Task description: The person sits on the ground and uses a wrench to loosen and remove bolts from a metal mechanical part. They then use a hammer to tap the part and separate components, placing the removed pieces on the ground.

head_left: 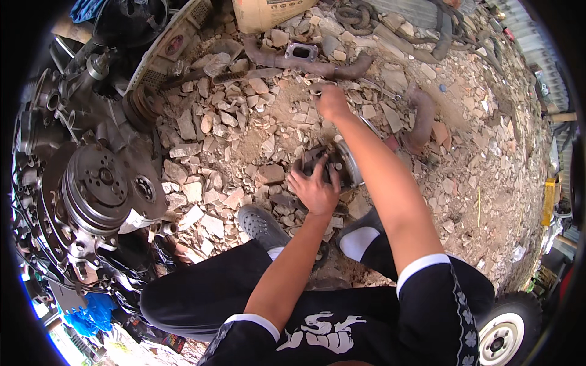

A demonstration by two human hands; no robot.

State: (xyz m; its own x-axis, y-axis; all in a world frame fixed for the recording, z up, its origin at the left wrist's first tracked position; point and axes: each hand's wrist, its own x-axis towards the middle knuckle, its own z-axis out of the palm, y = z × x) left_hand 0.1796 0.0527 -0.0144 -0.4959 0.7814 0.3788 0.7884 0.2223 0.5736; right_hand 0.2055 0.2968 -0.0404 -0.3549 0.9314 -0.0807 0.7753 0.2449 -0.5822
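Note:
My left hand [314, 185] grips a dark, greasy turbocharger [351, 163] with a silver rim, which sits on the rubble between my feet. Its fingers are spread over the near left side and hide much of it. Farther forward, my right hand [331, 101] is closed in a fist above the ground. A small end pokes out by its thumb, but I cannot make out what it belongs to. Just beyond that hand lies a rusty pipe [274, 60] with a rectangular flange [302, 51]. A slim wrench [384, 89] rests to the right of the fist.
Broken stone and tile cover the ground. A rusty elbow pipe [421, 119] lies at right. On the left stands a large engine [97, 183] with pulleys, beside a crate [168, 46]. Hoses [421, 52] lie at the back, and a wheel [502, 338] is at lower right.

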